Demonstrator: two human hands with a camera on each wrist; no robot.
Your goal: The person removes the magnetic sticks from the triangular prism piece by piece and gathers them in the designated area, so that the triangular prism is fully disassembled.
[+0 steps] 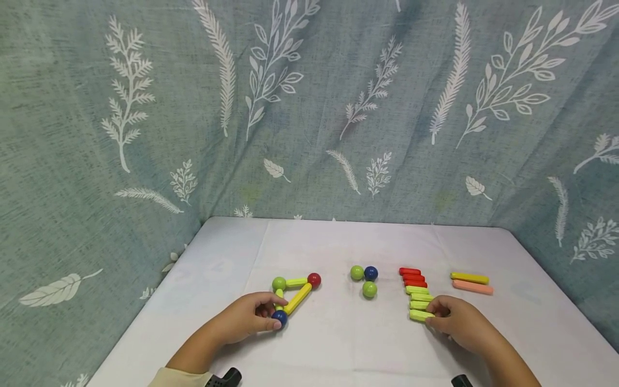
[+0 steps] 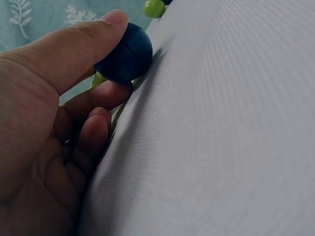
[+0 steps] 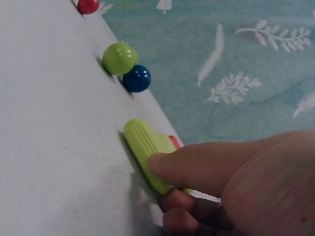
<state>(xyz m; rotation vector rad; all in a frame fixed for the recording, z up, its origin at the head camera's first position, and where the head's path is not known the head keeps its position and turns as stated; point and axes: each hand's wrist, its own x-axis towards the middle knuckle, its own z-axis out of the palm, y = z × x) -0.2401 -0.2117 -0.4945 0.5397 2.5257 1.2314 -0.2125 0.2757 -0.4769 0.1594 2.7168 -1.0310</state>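
Note:
My left hand [image 1: 247, 318] holds a dark blue ball [image 2: 132, 55] between thumb and fingers, at the near corner of a flat triangle. A lime green ball [image 1: 279, 284] and a red ball [image 1: 314, 280] form the other corners. Two short lime rods and one longer yellow rod [image 1: 297, 299] join the balls. On the right, my right hand [image 1: 459, 322] pinches the right end of a lime rod [image 3: 140, 147], nearest in a row of short rods. Farther up that row lie more lime rods [image 1: 417, 290] and three red rods [image 1: 413, 278].
Between the hands, two loose lime balls [image 1: 369, 290] and a blue ball [image 1: 371, 273] sit on the white-covered table [image 1: 338, 344]. Right of the row lie a longer yellow rod [image 1: 469, 278] and an orange rod [image 1: 473, 288]. A leaf-patterned curtain [image 1: 309, 107] surrounds the table's back and sides.

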